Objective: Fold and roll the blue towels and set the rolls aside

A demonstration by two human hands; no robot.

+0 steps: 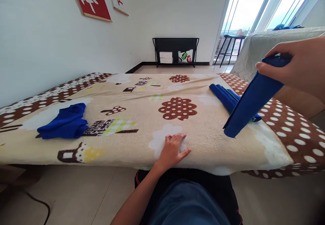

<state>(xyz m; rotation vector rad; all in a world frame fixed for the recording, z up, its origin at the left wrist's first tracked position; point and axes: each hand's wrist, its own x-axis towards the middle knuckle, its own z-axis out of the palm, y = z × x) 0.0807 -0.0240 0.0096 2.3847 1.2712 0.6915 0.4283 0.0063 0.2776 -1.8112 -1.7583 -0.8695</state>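
My right hand (289,62) grips one end of a folded blue cloth (254,99), a long narrow strip that slants down to the left above the bed. Beneath and behind it lie more rolled or folded blue cloths (223,96) with green edges, partly covered by the held one. My left hand (174,150) rests with fingers spread on the patterned blanket (142,109) near its front edge, holding nothing. A crumpled blue cloth (66,121) lies off to the left on the same blanket.
A black shelf (175,43) with white boxes stands against the far wall. On the right are a covered piece of furniture (250,54) and a dark stool (231,43) by the window. A cable (42,202) lies on the floor at lower left.
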